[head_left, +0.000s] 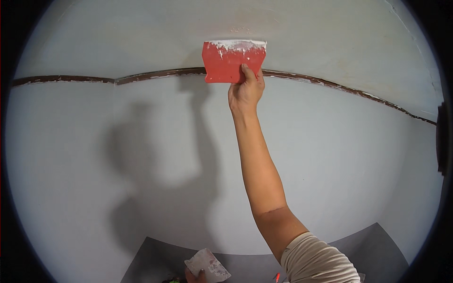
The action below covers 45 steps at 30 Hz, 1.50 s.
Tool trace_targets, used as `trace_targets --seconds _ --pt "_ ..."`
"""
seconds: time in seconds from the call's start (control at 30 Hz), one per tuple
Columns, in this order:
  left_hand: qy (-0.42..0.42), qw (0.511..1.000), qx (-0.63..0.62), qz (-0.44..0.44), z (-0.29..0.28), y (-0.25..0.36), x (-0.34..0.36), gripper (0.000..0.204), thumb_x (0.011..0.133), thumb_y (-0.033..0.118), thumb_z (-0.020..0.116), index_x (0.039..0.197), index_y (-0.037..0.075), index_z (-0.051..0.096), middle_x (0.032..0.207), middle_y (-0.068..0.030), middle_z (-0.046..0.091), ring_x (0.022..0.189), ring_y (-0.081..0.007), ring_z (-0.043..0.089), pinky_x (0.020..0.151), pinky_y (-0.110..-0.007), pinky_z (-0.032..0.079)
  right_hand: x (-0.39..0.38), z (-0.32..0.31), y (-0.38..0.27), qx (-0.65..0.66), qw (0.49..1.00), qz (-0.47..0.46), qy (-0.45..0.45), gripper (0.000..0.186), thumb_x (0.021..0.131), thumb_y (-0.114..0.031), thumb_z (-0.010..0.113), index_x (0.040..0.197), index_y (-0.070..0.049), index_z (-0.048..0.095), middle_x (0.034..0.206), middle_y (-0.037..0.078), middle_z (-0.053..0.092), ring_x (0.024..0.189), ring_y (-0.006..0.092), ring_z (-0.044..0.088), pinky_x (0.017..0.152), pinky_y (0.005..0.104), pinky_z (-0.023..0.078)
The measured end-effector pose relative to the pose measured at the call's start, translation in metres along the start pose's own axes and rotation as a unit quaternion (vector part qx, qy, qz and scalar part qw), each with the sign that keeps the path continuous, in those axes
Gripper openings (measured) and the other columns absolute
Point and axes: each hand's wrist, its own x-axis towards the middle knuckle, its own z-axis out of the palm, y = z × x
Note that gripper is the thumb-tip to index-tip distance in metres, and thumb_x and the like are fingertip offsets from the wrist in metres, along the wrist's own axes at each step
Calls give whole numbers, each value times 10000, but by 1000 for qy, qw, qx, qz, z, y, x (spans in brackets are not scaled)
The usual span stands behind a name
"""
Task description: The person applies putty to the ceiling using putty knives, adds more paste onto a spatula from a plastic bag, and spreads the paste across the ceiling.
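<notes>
Sleeve (317, 260) below scraper (231, 63) in right hand (246, 93)

From where I sit, the lowest surface I can see is a dark grey expanse (250, 266) along the bottom of my view; I can't tell whether it is the floor or a lower band of wall. I make out 2 far corners, with the edge between them bowing downward through the lens. Against the grey I see 2 small things: a thin red piece (277, 277) near the middle and a green bit (174, 280) farther left. Both run into my lower rim, so I can't confirm that either rests directly on it.
</notes>
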Motion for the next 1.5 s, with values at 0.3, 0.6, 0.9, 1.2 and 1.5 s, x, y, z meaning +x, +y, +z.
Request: trace_targets --seconds 0.3,0.6,0.9,1.2,1.5 --pt "-30 999 -13 -2 2 7 -11 793 1000 380 650 1591 -14 296 1582 -256 408 1415 -404 426 1187 -498 310 23 -2 7 22 990 85 113 289 987 77 469 1255 41 572 1221 130 614 1107 241 634 988 375 560" --pt "16 995 98 12 9 -9 -2 741 949 281 725 1513 -81 408 1502 -273 495 1343 -393 505 1103 -484 431 33 38 4 97 990 76 76 118 983 85 502 1091 50 533 1193 161 563 1121 282 617 1035 416 571" --pt "17 997 23 72 11 -54 1 755 929 206 730 1534 -74 374 1513 -268 487 1335 -373 505 1098 -468 439 -11 -12 9 3 998 50 29 257 989 70 489 1230 42 572 1208 130 629 1117 222 630 1047 371 542" --pt "-18 998 56 -20 12 -6 -7 784 974 341 691 1564 -38 343 1540 -279 457 1361 -422 484 1142 -482 382 31 23 7 15 984 109 138 253 986 87 479 1229 63 543 1236 160 576 1079 268 625 1006 412 561" --pt "-16 998 -35 -41 5 16 -12 822 974 346 705 1579 -44 309 1531 -290 463 1330 -436 517 1131 -480 401 0 48 9 -53 994 71 65 217 988 82 481 1190 95 560 1196 174 603 1090 280 639 1001 438 557"
